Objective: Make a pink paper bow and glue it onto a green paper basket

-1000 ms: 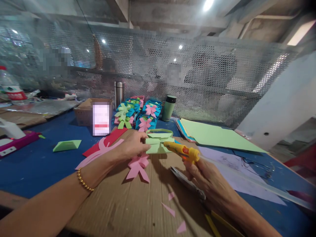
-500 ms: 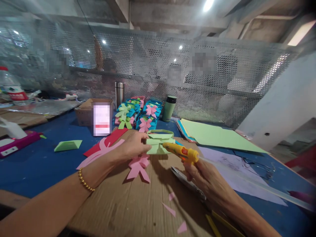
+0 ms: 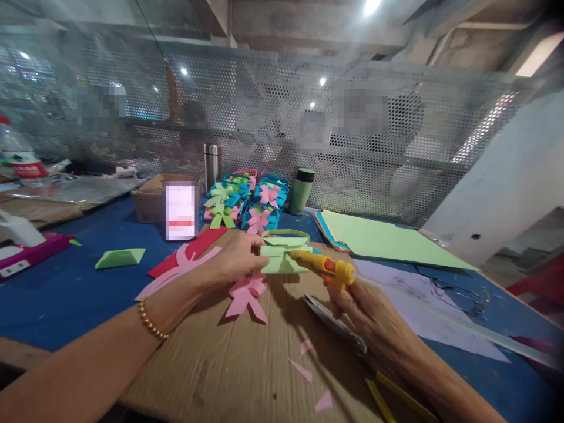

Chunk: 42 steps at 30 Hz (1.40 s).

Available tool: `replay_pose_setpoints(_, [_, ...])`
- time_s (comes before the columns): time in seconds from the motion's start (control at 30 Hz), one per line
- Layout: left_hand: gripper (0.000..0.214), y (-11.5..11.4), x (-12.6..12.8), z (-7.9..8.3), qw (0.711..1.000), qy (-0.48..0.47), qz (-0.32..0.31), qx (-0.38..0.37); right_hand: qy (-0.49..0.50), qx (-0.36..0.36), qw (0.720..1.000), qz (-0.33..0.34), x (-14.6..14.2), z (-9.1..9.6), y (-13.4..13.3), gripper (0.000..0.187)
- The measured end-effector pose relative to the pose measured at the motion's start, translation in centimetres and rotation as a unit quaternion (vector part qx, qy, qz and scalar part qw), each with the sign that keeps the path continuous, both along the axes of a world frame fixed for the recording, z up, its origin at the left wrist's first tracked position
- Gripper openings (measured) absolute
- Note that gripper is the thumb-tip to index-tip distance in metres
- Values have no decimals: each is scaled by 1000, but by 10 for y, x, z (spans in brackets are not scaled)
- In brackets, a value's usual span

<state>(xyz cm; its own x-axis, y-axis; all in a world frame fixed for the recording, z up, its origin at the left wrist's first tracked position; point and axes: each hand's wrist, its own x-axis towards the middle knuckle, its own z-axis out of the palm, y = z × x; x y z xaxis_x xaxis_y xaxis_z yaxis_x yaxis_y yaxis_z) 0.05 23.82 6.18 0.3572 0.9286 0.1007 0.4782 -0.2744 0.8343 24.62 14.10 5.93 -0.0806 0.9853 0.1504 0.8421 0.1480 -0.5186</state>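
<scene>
My left hand is closed on the left edge of a small light-green paper bag with a paper handle on top. My right hand grips a yellow hot glue gun, a clear glue stick trailing from its back. The gun's nozzle points left and meets the front of the bag; whether it touches the paper I cannot tell. A pink paper bow lies just below my left hand. Under my right hand, scissors rest on the cardboard, their handles partly hidden.
Pink scraps lie on the cardboard sheet. Behind stand several finished blue paper bags with bows, a green tumbler, a steel flask and a cardboard box. Green paper sheets are stacked at right, near purple paper.
Almost nothing differs. The whole view has shifted slightly, and both hands keep the same hold, with the nozzle still at the bag's front.
</scene>
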Motion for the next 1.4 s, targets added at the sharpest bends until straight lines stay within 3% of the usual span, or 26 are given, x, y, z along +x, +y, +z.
replay_pose_setpoints(0.3, [7, 1, -1, -1, 1000, -6, 1, -1, 1, 14, 1000, -5, 1, 6, -4, 44])
replay_pose_setpoints(0.57, [3, -1, 0, 0, 1000, -2, -2, 6, 8, 23, 1000, -4, 6, -10, 1, 47])
replay_pose_setpoints(0.73, [7, 5, -6, -7, 1000, 1, 1, 25, 10, 66, 997, 28, 14, 0, -3, 50])
replay_pose_setpoints(0.83, [8, 11, -12, -11, 999, 10, 5, 52, 5, 107, 994, 26, 39, 7, -7, 50])
replay_pose_setpoints(0.97, [8, 18, -15, -12, 996, 20, 16, 83, -12, 173, 984, -37, 97, 6, -12, 41])
replay_pose_setpoints(1.03, [7, 20, -15, -11, 994, 23, 29, 105, -78, 136, 987, -24, 127, 0, -13, 41])
replay_pose_setpoints(1.13, [3, 23, -16, -6, 988, 29, 49, 144, -157, 113, 979, -57, 166, -17, -10, 34])
replay_pose_setpoints(1.23, [4, 26, -19, 1, 981, 41, 74, 172, -181, 69, 980, -36, 190, -25, -8, 28])
replay_pose_setpoints(1.33, [6, 30, -24, 6, 975, 59, 98, 191, -221, 97, 968, -67, 179, -9, -10, 35])
replay_pose_setpoints(1.4, [8, 33, -27, 8, 972, 70, 106, 199, -230, 156, 958, -75, 140, 12, -14, 30])
